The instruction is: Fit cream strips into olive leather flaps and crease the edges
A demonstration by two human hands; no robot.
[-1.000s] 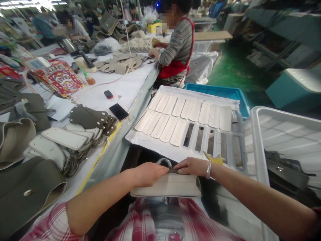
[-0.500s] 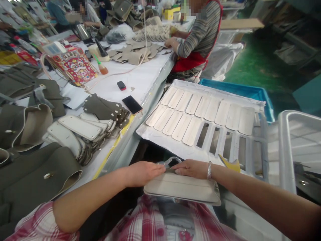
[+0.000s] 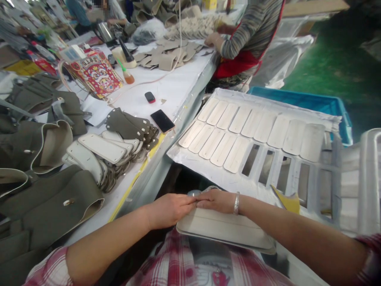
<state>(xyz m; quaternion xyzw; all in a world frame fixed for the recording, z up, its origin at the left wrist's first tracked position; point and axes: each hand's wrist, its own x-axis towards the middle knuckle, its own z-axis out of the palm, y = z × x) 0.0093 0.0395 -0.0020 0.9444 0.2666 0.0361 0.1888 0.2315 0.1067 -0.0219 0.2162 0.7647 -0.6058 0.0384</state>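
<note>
A cream, round-cornered bag piece (image 3: pixel 226 227) with a line along its surface and a darker lower edge lies across my lap. My right hand (image 3: pixel 216 200), with a silver bracelet at the wrist, grips over its far left edge, fingers pointing left. Against the same left end is my left hand (image 3: pixel 171 209), its fingers stretched to meet the right hand's fingertips. Both thumbs and the undersides of the fingers are hidden. Just beyond my hands, a clear rounded object (image 3: pixel 195 193) shows in part.
On the right stands a rack (image 3: pixel 205 171) with rows of cream panels (image 3: pixel 235 155) and a yellow piece (image 3: pixel 287 200); a blue crate (image 3: pixel 342 107) is behind it. The left table (image 3: pixel 133 101) carries grey bags (image 3: pixel 53 198), stacked straps (image 3: pixel 101 149) and a phone (image 3: pixel 162 120). A co-worker (image 3: pixel 250 35) sits beyond.
My right hand has slid left along the bag piece until its fingers meet my left hand's. The bag piece sits slightly lower and further right, and the whole view has shifted.
</note>
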